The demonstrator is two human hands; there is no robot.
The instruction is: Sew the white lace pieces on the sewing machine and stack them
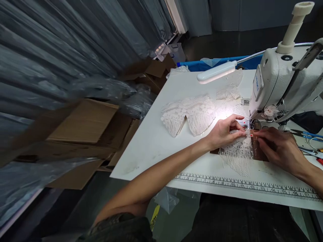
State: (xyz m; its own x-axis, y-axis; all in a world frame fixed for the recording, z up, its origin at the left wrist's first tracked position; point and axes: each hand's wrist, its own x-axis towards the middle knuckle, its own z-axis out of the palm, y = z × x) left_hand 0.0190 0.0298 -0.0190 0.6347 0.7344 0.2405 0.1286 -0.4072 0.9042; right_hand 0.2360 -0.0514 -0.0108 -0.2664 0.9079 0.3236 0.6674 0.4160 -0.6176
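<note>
White lace fabric (238,156) with a fringe-like edge lies under the sewing machine's needle area (250,123). My left hand (225,131) is closed, with thumb and fingers pinching the lace just left of the needle. From the right, my right hand (280,148) pinches a small white label (251,135) with a red mark, held against the lace in front of the presser foot. Beneath the lace and my hands is a brown plate (259,153). My fingers partly hide the lace's upper edge.
The white sewing machine (268,80) stands at the right, its lamp (217,72) lit. More lace pieces (189,112) lie left of my hands. Blue-handled scissors (308,135) rest at the right. A printed ruler (227,183) runs along the front edge. Cardboard boxes (83,119) stand left.
</note>
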